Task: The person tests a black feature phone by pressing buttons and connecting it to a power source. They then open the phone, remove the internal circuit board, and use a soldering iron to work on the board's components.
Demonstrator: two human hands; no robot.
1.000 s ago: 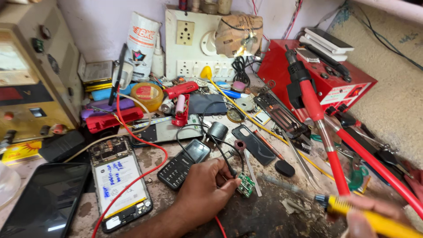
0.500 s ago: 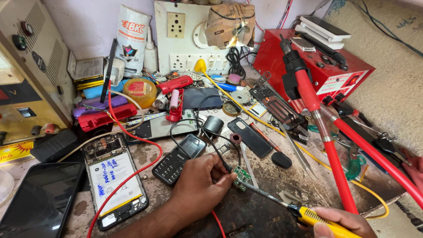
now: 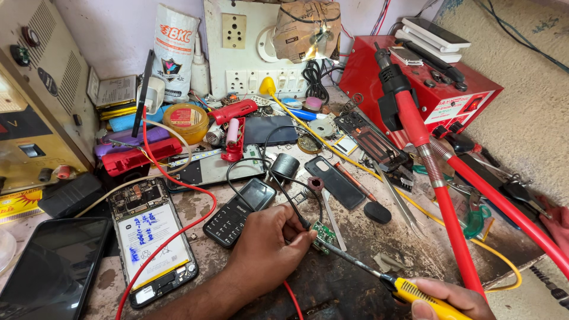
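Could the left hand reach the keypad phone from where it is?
Probably yes: the left hand pinches a small green board, and the keypad phone lies right beside its knuckles with nothing between; it would first have to release the board.

Keypad phone, opened smartphone

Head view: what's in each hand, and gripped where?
Left hand pinches the small green circuit board at its left edge with the fingertips. Right hand grips the soldering iron by its yellow handle, tip at the board.
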